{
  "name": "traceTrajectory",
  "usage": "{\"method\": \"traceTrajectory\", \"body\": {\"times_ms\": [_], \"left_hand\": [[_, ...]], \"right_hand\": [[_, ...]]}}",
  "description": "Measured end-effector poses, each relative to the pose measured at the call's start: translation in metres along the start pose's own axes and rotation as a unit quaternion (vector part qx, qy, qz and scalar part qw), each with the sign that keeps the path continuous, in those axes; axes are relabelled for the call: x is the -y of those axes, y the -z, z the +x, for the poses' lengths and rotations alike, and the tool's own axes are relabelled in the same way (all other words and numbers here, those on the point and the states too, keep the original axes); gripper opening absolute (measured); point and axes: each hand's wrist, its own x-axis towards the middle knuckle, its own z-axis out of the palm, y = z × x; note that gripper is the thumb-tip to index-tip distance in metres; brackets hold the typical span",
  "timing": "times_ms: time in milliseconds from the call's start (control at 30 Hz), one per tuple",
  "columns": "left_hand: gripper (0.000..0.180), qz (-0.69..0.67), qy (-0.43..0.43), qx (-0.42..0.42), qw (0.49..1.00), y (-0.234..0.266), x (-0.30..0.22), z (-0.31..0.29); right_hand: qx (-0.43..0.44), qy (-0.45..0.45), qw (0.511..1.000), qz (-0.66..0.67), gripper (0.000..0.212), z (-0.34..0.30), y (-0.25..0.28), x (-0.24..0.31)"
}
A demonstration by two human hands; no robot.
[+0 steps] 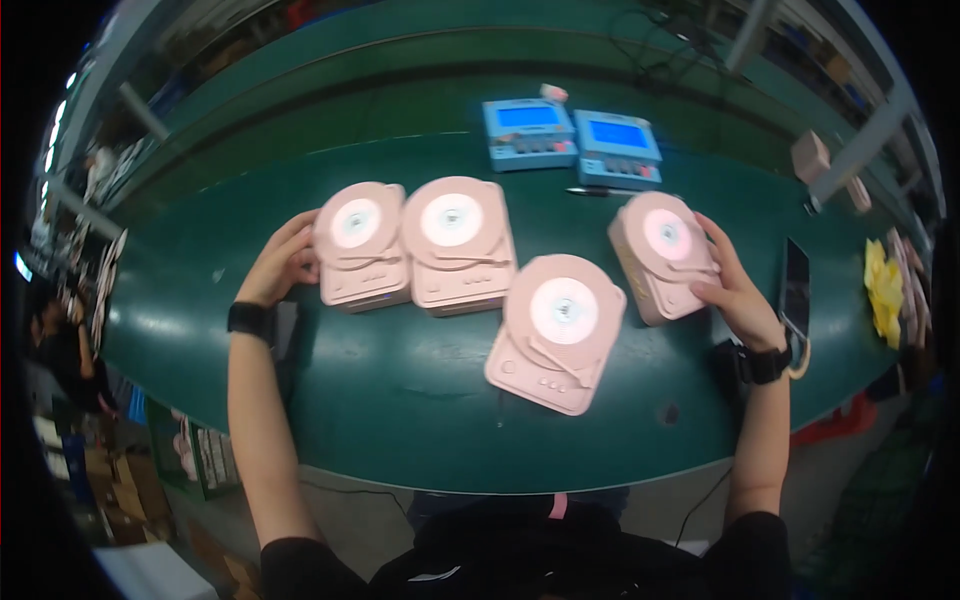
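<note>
Several pink mini record players, each with a white disc and a small tonearm on top, are on the green table. My left hand [284, 262] is closed against the left side of the leftmost player [362, 285], fingers curled at its edge. Touching that one on its right is a second player [462, 282]. A third player [540, 368] lies turned at an angle, nearer to me. At the right, my right hand [738, 290] grips the fourth player [655, 285], thumb at its front corner and fingers along its right side. This player is tilted, showing its left side wall.
Two light-blue boxes with blue screens [530, 155] [618, 170] stand at the back, a pen [600, 191] before them. A dark phone [795, 285] lies right of my right hand. Beyond it are a metal post [860, 150] and yellow plastic [884, 295]. The green table's [420, 440] curved near edge faces me.
</note>
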Motion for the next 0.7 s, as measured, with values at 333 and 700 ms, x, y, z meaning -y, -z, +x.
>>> {"method": "traceTrajectory", "body": {"times_ms": [333,700], "left_hand": [[0.054,0.014,-0.001,-0.013,1.0,0.0063,0.0077,0.0028],[0.059,0.028,-0.006,-0.015,0.999,0.0078,0.008,0.0037]], "right_hand": [[0.005,0.014,0.999,-0.029,0.088,0.0014,0.0011,0.0005],[0.01,0.0,1.0,0.008,0.086,0.0006,0.0039,-0.0003]]}}
